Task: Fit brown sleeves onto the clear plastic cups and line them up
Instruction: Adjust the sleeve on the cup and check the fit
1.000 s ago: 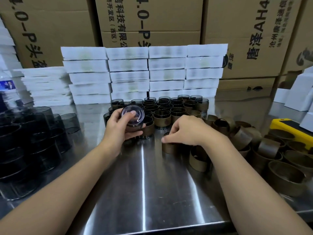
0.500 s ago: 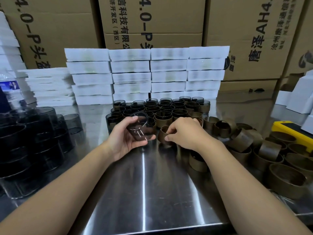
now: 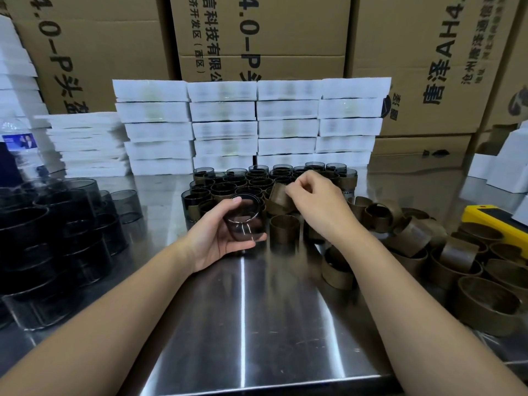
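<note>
My left hand [image 3: 217, 238] grips a clear smoky plastic cup [image 3: 244, 221], mouth up, just above the steel table [image 3: 243, 324]. My right hand [image 3: 317, 204] pinches a brown sleeve [image 3: 281, 197] by its rim and holds it tilted, up and to the right of the cup. The sleeve and the cup are apart. Behind both hands stands a block of sleeved cups [image 3: 257, 181] in rows. One loose brown sleeve [image 3: 284, 228] stands upright right beside the held cup.
A pile of loose brown sleeves [image 3: 445, 252] covers the table's right side. Stacks of bare dark cups [image 3: 48, 235] fill the left. White flat boxes [image 3: 251, 127] are stacked behind, with cardboard cartons beyond. A yellow device [image 3: 497, 221] lies at the right edge.
My right hand lifted a brown sleeve off the table and raised it up and right. My left hand turned the cup from base-toward-me to mouth up and lowered it slightly.
</note>
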The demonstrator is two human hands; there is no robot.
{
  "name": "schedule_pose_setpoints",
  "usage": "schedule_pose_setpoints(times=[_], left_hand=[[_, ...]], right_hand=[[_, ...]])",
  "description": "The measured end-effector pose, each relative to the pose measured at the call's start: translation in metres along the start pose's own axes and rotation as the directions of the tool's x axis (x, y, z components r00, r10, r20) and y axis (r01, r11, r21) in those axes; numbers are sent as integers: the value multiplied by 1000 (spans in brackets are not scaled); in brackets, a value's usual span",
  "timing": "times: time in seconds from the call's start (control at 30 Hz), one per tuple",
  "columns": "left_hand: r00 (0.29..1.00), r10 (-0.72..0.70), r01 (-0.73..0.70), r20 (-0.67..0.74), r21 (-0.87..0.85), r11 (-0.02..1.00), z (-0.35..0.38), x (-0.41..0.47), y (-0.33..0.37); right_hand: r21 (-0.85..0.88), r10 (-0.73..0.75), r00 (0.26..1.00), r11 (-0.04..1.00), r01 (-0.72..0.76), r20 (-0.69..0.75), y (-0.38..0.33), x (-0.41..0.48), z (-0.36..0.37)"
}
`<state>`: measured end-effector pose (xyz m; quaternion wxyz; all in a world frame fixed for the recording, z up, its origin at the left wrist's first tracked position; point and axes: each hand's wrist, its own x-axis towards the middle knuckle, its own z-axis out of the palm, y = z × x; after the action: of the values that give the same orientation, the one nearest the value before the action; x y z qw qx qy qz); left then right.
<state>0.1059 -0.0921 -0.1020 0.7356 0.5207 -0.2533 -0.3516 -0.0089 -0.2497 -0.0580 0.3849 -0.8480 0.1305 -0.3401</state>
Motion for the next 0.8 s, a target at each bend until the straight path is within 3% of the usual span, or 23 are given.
schedule_pose_setpoints(times=[0.1,0.23,0.57,0.8], left_hand=[[1000,-23,23,15,-9,1000,-1,0,0],[999,-46,47,30,-34,998,-2,1,1],[996,-28,22,80,69,997,-4,3,2],[997,15,-22,80,89,996,-7,5,-2]], right_hand=[[17,-72,993,997,74,-93,-2,-4,3],[-24,-183,977,983,182,-113,-5,-10,8],[-124,-418,907,899,420,40,-10,-21,19],[-88,-433,897,893,440,95,-12,-25,24]])
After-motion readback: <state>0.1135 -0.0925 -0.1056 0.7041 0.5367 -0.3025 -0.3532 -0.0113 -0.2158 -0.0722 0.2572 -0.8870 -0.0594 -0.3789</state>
